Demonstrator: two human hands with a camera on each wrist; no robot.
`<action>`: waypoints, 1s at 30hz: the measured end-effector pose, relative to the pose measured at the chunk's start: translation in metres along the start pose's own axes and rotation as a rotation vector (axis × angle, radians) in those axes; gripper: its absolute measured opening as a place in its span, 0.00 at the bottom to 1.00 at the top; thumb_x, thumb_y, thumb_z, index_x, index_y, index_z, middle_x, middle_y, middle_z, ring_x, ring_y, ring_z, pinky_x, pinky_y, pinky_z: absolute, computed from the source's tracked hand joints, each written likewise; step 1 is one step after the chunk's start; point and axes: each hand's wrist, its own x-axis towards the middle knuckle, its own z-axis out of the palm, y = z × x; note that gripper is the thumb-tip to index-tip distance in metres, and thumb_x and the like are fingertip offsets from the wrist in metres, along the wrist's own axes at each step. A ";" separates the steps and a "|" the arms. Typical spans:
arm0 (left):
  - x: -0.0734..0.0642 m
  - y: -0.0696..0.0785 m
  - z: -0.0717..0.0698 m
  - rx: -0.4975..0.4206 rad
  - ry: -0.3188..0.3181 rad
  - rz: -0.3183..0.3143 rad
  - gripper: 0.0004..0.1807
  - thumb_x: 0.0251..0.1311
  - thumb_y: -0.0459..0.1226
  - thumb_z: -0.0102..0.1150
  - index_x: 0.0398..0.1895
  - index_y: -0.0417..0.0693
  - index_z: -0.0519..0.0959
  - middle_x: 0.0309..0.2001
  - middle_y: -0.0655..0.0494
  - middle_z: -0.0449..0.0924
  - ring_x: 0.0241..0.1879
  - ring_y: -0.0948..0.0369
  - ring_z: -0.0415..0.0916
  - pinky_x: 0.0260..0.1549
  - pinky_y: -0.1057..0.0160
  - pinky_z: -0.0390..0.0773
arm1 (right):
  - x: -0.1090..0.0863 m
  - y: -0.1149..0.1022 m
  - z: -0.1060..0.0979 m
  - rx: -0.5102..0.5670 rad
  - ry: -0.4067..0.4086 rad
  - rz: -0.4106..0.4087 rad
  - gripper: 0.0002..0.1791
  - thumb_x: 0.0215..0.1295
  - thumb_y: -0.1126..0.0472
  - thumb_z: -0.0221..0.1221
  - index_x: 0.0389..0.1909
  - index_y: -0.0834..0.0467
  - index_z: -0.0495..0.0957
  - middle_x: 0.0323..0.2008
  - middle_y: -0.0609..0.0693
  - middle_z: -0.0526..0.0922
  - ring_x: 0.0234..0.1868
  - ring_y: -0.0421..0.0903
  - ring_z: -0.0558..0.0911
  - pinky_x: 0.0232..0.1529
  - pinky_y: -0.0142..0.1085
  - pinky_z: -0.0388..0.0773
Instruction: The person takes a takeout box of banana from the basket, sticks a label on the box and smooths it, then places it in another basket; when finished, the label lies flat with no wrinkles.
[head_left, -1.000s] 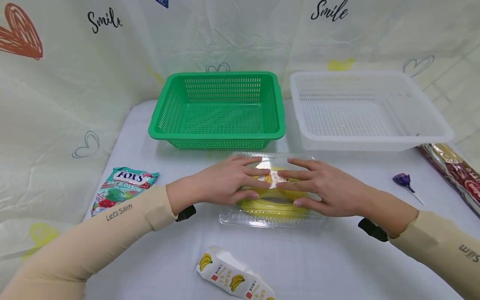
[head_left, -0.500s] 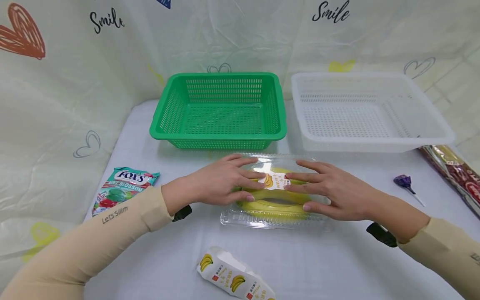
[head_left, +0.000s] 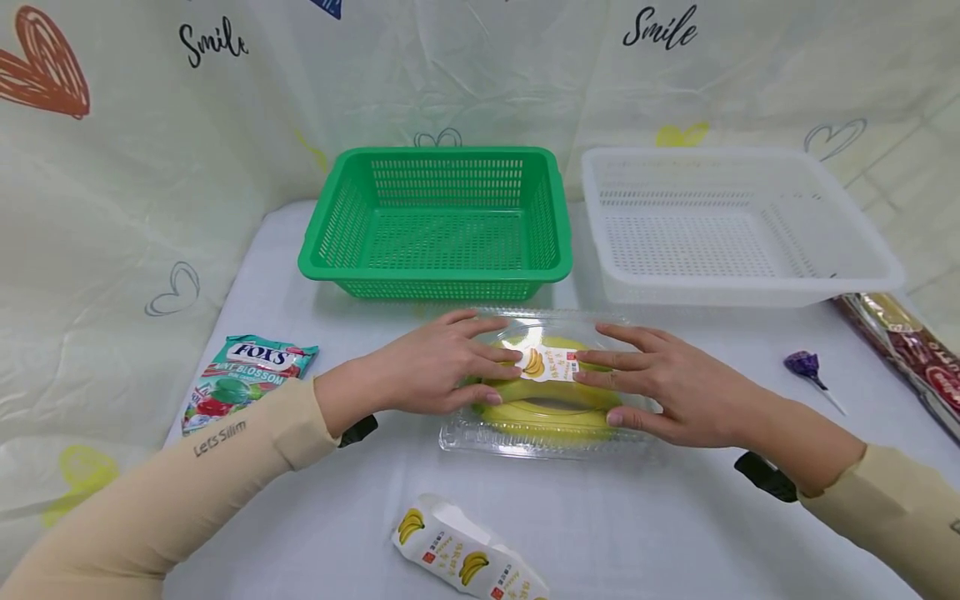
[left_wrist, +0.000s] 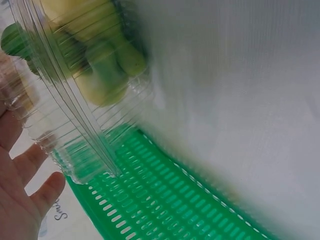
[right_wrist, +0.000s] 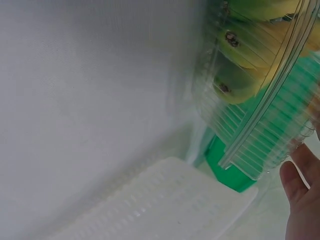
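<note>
A clear plastic clamshell box [head_left: 525,442] of bananas [head_left: 547,417] lies on the white cloth in the middle of the head view. Across its lid is a white banana-print label [head_left: 551,364]. My left hand [head_left: 442,362] lies over the box's left part with fingers extended, fingertips at the label's left end. From the other side my right hand [head_left: 667,383] spreads over the right part, two fingertips at the label's right end. Both wrist views show the box's ribbed side beside the fingers, with banana ends [right_wrist: 235,85] inside.
Behind the box stand a green basket [head_left: 435,271] and a white basket [head_left: 750,287]. A strip of banana labels [head_left: 468,550] lies in front. A Fox's candy bag [head_left: 251,371] is at left; a purple lollipop [head_left: 804,364] and a brown-gold packet [head_left: 907,342] are at right.
Both hands have slid apart from the label's middle toward the box's two sides, leaving more of the label uncovered. The box has stayed in place.
</note>
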 end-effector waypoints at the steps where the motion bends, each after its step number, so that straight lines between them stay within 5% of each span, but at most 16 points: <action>1: 0.000 0.000 0.000 0.001 0.002 -0.001 0.23 0.75 0.54 0.50 0.68 0.61 0.78 0.69 0.63 0.76 0.78 0.48 0.59 0.75 0.43 0.58 | 0.000 -0.001 0.000 -0.004 0.002 0.002 0.26 0.70 0.43 0.62 0.67 0.44 0.78 0.68 0.45 0.78 0.75 0.58 0.65 0.63 0.60 0.69; 7: -0.003 0.004 0.002 -0.116 0.038 -0.054 0.22 0.76 0.50 0.51 0.67 0.58 0.79 0.70 0.59 0.75 0.77 0.48 0.60 0.75 0.40 0.57 | 0.003 -0.006 0.000 0.001 0.058 -0.018 0.25 0.71 0.43 0.61 0.65 0.48 0.79 0.65 0.48 0.81 0.69 0.57 0.74 0.61 0.57 0.73; 11: -0.009 0.008 0.006 -0.251 0.147 -0.133 0.23 0.74 0.47 0.56 0.67 0.52 0.78 0.72 0.54 0.73 0.77 0.47 0.60 0.76 0.42 0.58 | 0.009 -0.012 0.000 0.006 0.099 -0.040 0.25 0.75 0.41 0.56 0.62 0.52 0.81 0.63 0.51 0.82 0.63 0.56 0.79 0.58 0.55 0.77; 16: -0.021 0.021 0.014 -0.446 0.395 -0.374 0.28 0.72 0.42 0.59 0.72 0.43 0.71 0.76 0.45 0.65 0.78 0.46 0.58 0.74 0.42 0.61 | 0.013 -0.023 -0.002 -0.014 0.075 0.025 0.26 0.76 0.39 0.53 0.60 0.54 0.81 0.62 0.53 0.81 0.63 0.55 0.80 0.59 0.54 0.79; 18: -0.024 0.026 0.017 -0.567 0.442 -0.503 0.33 0.72 0.43 0.59 0.76 0.43 0.65 0.78 0.45 0.61 0.78 0.46 0.57 0.73 0.41 0.62 | 0.015 -0.028 -0.003 -0.015 0.059 0.067 0.27 0.76 0.39 0.53 0.61 0.55 0.79 0.63 0.53 0.81 0.63 0.55 0.80 0.60 0.53 0.78; 24: -0.019 0.032 0.029 -0.985 0.360 -0.813 0.47 0.72 0.49 0.58 0.83 0.45 0.43 0.82 0.42 0.49 0.78 0.42 0.55 0.72 0.41 0.63 | 0.029 -0.046 -0.002 0.013 0.007 0.155 0.33 0.76 0.40 0.54 0.69 0.58 0.71 0.67 0.56 0.76 0.68 0.57 0.76 0.64 0.53 0.76; 30: -0.004 0.036 0.040 -1.255 0.350 -0.961 0.49 0.72 0.51 0.57 0.82 0.39 0.43 0.80 0.35 0.51 0.79 0.41 0.52 0.74 0.38 0.57 | 0.047 -0.065 0.006 0.035 -0.076 0.189 0.40 0.77 0.37 0.48 0.75 0.65 0.63 0.75 0.62 0.67 0.77 0.63 0.64 0.73 0.54 0.67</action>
